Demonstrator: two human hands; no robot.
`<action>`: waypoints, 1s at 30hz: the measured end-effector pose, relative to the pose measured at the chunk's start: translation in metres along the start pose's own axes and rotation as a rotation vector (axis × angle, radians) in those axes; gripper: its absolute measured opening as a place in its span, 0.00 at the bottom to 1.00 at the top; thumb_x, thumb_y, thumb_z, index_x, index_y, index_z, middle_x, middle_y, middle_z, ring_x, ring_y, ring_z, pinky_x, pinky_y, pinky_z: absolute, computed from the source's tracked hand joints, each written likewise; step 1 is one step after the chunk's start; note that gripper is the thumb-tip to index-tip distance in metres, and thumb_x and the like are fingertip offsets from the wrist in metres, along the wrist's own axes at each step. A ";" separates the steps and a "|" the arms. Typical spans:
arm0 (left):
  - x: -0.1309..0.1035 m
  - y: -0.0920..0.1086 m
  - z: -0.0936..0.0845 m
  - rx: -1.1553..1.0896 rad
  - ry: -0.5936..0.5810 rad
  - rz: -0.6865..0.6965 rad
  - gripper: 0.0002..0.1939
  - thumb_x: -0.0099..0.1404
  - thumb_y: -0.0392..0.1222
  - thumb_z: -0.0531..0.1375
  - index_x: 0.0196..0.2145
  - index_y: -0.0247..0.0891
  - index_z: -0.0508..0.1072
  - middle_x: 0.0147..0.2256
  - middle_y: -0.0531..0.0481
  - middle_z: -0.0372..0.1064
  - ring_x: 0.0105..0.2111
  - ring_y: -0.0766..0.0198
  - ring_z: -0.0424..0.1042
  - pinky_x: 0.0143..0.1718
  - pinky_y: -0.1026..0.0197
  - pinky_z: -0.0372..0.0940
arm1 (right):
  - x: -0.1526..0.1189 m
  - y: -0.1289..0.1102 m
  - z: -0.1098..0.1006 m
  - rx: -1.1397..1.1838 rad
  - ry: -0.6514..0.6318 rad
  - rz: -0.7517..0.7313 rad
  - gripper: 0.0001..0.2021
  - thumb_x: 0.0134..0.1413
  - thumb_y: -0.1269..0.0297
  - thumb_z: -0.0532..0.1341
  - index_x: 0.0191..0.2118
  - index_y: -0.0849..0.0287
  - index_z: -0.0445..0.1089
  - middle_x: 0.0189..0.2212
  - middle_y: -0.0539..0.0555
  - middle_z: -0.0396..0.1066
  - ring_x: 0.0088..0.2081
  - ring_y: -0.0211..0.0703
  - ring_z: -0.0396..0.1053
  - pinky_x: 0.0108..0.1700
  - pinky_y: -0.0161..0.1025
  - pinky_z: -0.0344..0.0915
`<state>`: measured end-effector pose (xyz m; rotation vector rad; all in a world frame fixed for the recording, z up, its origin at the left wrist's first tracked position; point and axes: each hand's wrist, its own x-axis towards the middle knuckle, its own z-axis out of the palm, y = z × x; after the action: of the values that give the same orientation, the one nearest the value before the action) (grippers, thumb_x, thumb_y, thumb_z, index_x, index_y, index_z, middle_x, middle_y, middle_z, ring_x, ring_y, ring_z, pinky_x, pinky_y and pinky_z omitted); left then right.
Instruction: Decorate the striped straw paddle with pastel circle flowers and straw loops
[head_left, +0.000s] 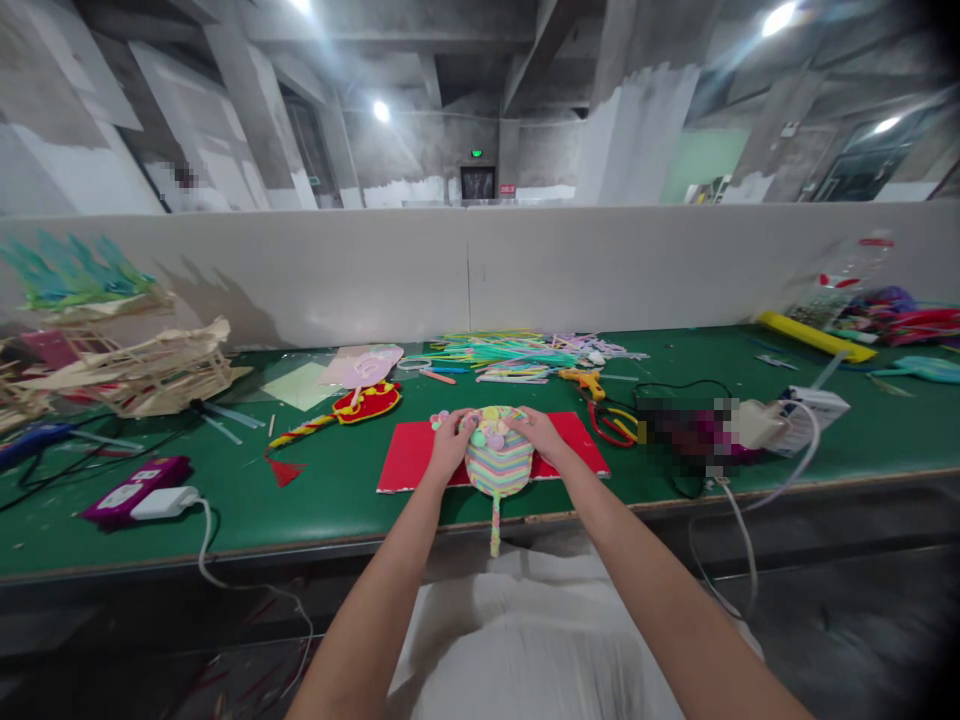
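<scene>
In front of me a round hand fan (pixel 499 468) in wavy pastel stripes, seemingly made of pipe cleaners, lies over a red board (pixel 409 455). Its thin handle (pixel 495 525) points toward me past the table edge. Small pastel flowers (pixel 489 428) decorate its far part. My left hand (pixel 451 446) closes on the fan's left edge, beside a pink and blue flower (pixel 439 420). On the opposite edge, my right hand (pixel 541 436) grips the fan with bent fingers near the flowers. The fingertips are small in view and partly overlap the flowers.
Behind the board lie loose pipe cleaners (pixel 495 350), an orange-handled glue gun (pixel 583 381) and red-handled pliers (pixel 611 428). A red and yellow fan (pixel 367 402) rests to the left. Purple power strip (pixel 139 488), wooden models (pixel 150 370) and plastic bottle (pixel 844 280) stand farther out.
</scene>
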<state>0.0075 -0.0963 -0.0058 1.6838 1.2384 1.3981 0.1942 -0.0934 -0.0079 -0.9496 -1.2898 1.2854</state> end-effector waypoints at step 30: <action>-0.005 0.001 0.002 0.052 -0.202 -0.056 0.18 0.51 0.47 0.60 0.39 0.36 0.70 0.35 0.48 0.69 0.33 0.62 0.68 0.33 0.62 0.64 | 0.004 0.000 0.001 -0.313 0.021 -0.103 0.15 0.37 0.54 0.63 0.29 0.59 0.69 0.25 0.48 0.67 0.28 0.39 0.62 0.31 0.34 0.58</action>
<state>0.0100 -0.1006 -0.0076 1.7639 1.2063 1.1404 0.1928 -0.0895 -0.0074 -1.0946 -1.5313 1.0090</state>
